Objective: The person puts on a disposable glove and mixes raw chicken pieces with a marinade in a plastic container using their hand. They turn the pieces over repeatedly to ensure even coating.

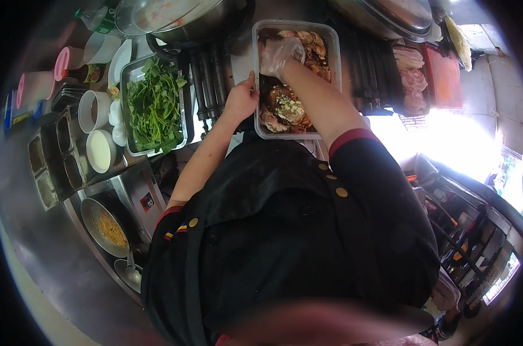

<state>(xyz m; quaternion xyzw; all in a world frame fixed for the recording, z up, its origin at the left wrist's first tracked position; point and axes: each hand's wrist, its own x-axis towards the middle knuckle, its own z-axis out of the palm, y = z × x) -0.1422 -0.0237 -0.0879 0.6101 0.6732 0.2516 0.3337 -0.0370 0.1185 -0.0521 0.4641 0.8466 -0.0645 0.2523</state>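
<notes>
In front of me lies a clear plastic container [338,56] filled with meat pieces [313,43] in dark marinade, with chopped pale and green bits on the nearer pieces. My right hand [283,56], in a clear plastic glove, reaches inside at the upper left of the container; its fingers are partly hidden, so whether they grip meat cannot be told. My left hand [244,97] is bare and rests against the container's left wall, thumb up near the rim.
Left are a metal tray [186,129] of leafy greens [155,108], white bowls [100,151], metal seasoning tins [47,190] and a wok [88,216] with noodle-like food. A large pot [192,30] stands at the upper left, a lidded pot [387,21] at the upper right, beside packed meat [410,82].
</notes>
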